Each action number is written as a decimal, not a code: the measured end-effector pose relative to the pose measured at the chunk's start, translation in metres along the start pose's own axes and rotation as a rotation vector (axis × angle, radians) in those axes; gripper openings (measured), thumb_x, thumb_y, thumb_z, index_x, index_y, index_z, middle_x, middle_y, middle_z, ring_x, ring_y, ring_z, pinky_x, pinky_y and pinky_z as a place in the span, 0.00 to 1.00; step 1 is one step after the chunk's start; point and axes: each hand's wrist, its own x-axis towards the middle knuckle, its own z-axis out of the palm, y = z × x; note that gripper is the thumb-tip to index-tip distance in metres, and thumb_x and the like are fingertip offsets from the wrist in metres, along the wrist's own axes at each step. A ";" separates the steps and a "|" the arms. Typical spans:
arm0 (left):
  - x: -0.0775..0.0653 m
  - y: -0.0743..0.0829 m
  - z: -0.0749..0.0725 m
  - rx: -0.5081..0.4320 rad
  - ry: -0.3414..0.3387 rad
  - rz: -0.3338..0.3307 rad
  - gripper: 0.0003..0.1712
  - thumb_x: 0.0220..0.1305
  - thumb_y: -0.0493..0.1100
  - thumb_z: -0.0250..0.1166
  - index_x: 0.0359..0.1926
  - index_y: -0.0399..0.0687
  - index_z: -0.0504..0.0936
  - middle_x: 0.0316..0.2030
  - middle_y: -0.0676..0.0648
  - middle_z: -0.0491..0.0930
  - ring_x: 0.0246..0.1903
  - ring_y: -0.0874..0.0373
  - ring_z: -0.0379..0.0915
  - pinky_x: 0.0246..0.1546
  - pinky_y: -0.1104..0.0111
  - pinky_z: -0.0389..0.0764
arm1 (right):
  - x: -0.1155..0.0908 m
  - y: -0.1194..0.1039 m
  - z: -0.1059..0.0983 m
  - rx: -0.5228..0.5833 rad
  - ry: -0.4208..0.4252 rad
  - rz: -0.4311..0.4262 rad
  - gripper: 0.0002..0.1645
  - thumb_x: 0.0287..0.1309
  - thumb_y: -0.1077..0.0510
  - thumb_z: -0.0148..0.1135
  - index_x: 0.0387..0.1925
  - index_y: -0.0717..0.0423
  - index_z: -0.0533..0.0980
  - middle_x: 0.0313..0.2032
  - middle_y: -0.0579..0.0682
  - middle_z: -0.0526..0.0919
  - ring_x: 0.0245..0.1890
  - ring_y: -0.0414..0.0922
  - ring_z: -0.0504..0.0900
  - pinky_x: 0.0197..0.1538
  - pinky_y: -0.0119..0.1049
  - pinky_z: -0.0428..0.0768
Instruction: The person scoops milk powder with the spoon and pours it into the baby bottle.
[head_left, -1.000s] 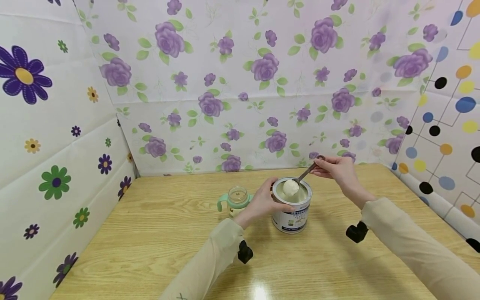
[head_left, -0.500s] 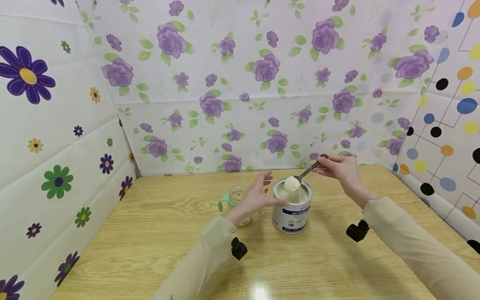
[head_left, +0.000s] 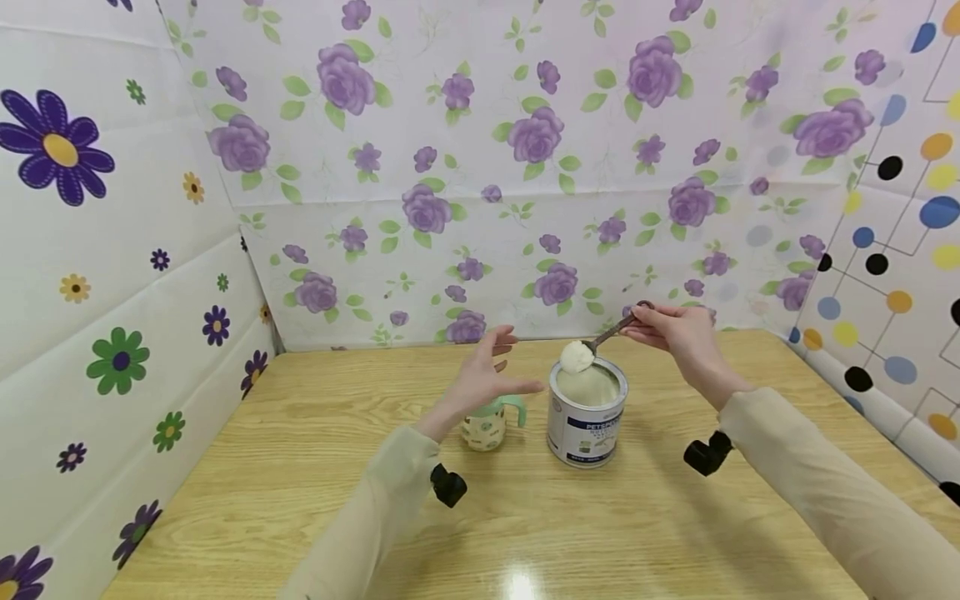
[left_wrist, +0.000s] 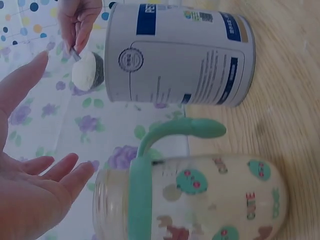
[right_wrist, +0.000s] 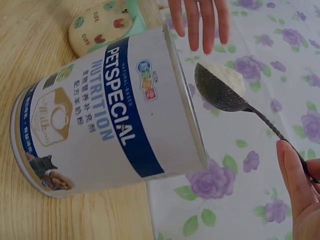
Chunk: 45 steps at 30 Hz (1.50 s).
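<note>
My right hand (head_left: 682, 337) pinches the handle of a dark spoon (right_wrist: 220, 92) heaped with white powder (head_left: 577, 357). The spoon's bowl hangs just above the rim of an open can (head_left: 587, 425), labelled as milk powder and holding pale powder. Left of the can stands a baby bottle (left_wrist: 215, 195) with a green two-handled collar, lidless and filled with something milky. My left hand (head_left: 480, 379) hovers over the bottle with fingers spread and thumb apart, holding nothing. In the head view it hides the bottle's mouth.
Can and bottle stand on a wooden table (head_left: 337, 500). Behind it hangs a purple-flowered cloth (head_left: 420, 267), with patterned sheets at both sides. A black wrist camera (head_left: 447, 485) sticks out below the left sleeve.
My left hand has let go of the can and moved left, over the bottle. The loaded spoon has risen slightly and shifted a little left.
</note>
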 end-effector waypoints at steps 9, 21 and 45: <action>-0.003 -0.028 -0.024 0.004 0.015 -0.014 0.50 0.22 0.53 0.63 0.50 0.61 0.44 0.43 0.55 0.55 0.42 0.64 0.51 0.37 0.65 0.59 | 0.002 0.000 0.017 0.052 -0.010 0.030 0.16 0.38 0.65 0.52 0.33 0.69 0.68 0.28 0.65 0.69 0.32 0.57 0.65 0.34 0.39 0.64; -0.023 -0.020 -0.053 -0.050 -0.004 -0.066 0.44 0.28 0.49 0.63 0.49 0.59 0.47 0.43 0.53 0.55 0.43 0.61 0.50 0.39 0.58 0.53 | 0.007 0.001 0.045 0.051 -0.042 0.080 0.19 0.39 0.63 0.51 0.37 0.70 0.64 0.32 0.67 0.67 0.33 0.55 0.65 0.36 0.38 0.63; -0.049 -0.019 -0.062 -0.088 -0.120 -0.126 0.35 0.29 0.48 0.62 0.45 0.55 0.58 0.41 0.49 0.60 0.40 0.56 0.54 0.35 0.58 0.56 | 0.082 0.085 0.060 -0.038 -0.040 -0.003 0.21 0.30 0.55 0.57 0.31 0.63 0.70 0.25 0.63 0.71 0.25 0.53 0.70 0.27 0.37 0.68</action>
